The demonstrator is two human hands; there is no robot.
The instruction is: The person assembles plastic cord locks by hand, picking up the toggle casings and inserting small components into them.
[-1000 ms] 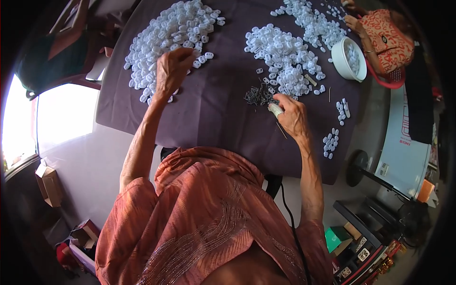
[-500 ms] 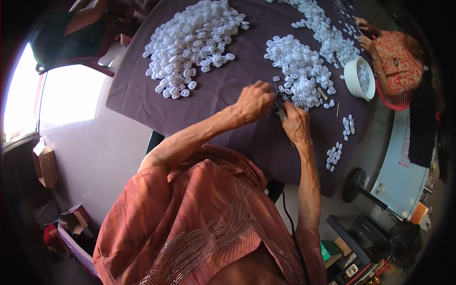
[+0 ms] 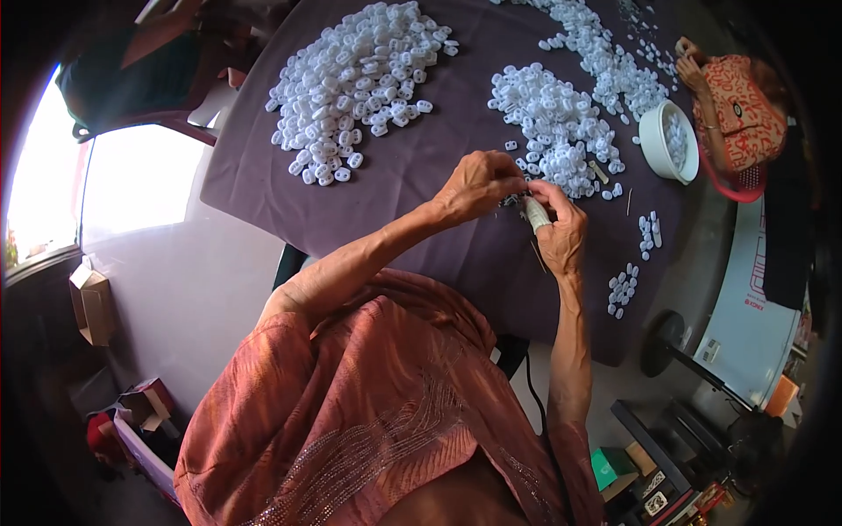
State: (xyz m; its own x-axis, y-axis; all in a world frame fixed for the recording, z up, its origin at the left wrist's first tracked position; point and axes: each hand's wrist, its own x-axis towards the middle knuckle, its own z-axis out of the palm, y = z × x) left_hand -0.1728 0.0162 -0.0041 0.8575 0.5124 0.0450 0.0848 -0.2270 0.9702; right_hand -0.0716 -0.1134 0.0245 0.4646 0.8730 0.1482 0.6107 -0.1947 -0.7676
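My left hand [image 3: 481, 186] and my right hand [image 3: 563, 231] meet fingertip to fingertip at the near edge of a heap of small white oval plastic pieces with holes [image 3: 548, 114]. Both are closed in a pinch; what lies between the fingers is too small to make out. A pale wrap [image 3: 536, 216] covers the right thumb. Small dark bits [image 3: 510, 201] show just under the fingertips. Below the right palm a thin stick [image 3: 538, 256] pokes out. A short pale strip [image 3: 599, 173] lies against the heap's right side.
A bigger pile of white pieces [image 3: 360, 79] lies far left on the dark tablecloth [image 3: 421, 250]. Two small groups [image 3: 623, 290] sit at right, near a white bucket [image 3: 656, 145] of pieces. A co-worker in an orange patterned top [image 3: 744, 114] sits beyond; another person [image 3: 132, 79] is far left.
My right hand has turned, so its wrapped thumb now shows, and shifted slightly right. The left fingers have come down to the right fingertips. The co-worker's hands have drawn together.
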